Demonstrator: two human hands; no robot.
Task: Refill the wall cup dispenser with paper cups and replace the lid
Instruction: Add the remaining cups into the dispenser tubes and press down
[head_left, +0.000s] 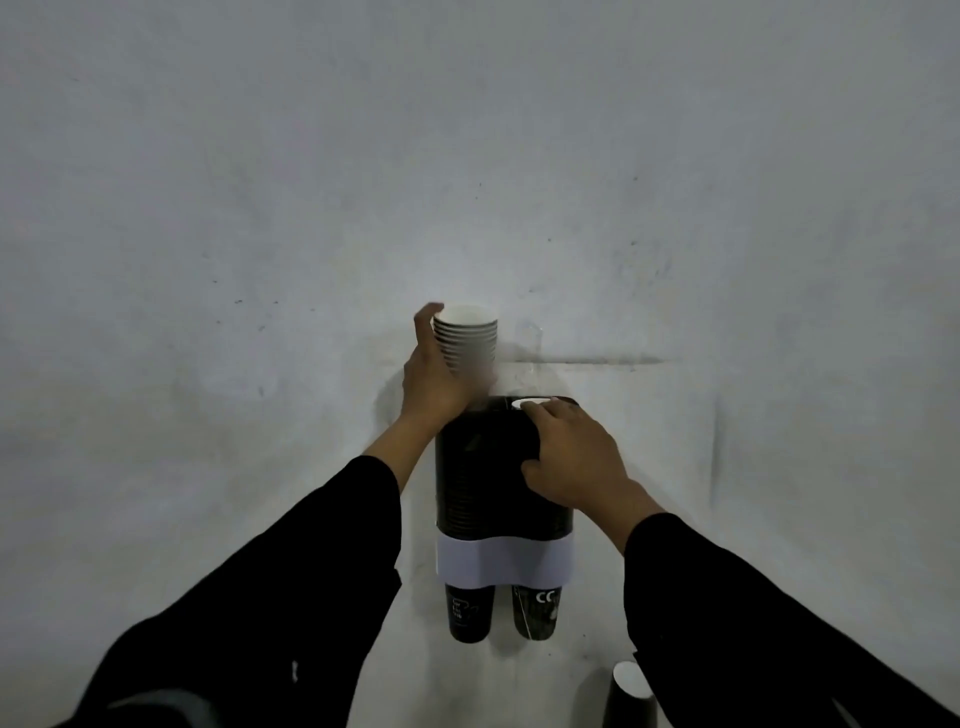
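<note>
A dark two-tube cup dispenser (483, 483) with a white band (504, 560) is fixed to the wall. Dark paper cups stick out below it, one on the left (469, 613) and one on the right (537, 612). My left hand (431, 379) grips a stack of paper cups (467, 338) with white rims, standing in the top of the left tube. My right hand (571, 457) rests on the upper front of the right tube, fingertips at a white cup rim (530, 402) showing in its top. No lid is visible.
The grey wall fills the view, with a thin clear bracket (530, 338) just above the dispenser. Another stack of dark cups (628, 696) stands at the lower right, partly behind my right sleeve.
</note>
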